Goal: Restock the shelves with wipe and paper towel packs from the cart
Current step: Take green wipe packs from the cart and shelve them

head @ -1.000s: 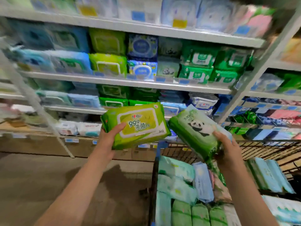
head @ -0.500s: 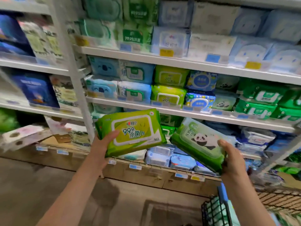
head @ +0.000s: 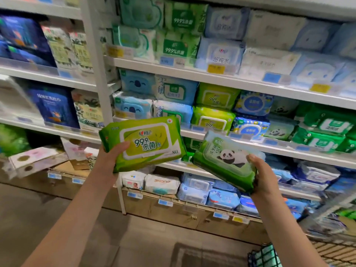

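My left hand (head: pixel 110 160) grips a lime-green wipe pack (head: pixel 146 143) marked 99.9, held up in front of the shelves. My right hand (head: pixel 260 176) grips a darker green wipe pack with a panda (head: pixel 225 160), tilted, just right of the first pack. Both packs hang in the air before the middle shelf (head: pixel 289 149). Matching lime-green packs (head: pixel 213 110) stand stacked on that shelf, and panda packs (head: pixel 279 130) sit further right. Only a corner of the cart (head: pixel 264 255) shows at the bottom right.
A white upright post (head: pixel 98 74) divides the shelving. Boxed tissue packs (head: pixel 52 105) fill the left bay. Blue and white wipe packs (head: pixel 221 49) line the upper shelf, and more packs (head: pixel 192 187) lie on the bottom shelf. Bare floor (head: pixel 57 218) spreads at lower left.
My view has swung left and up from the cart toward the shelves. Both hands keep their packs and have come closer to the middle shelf.
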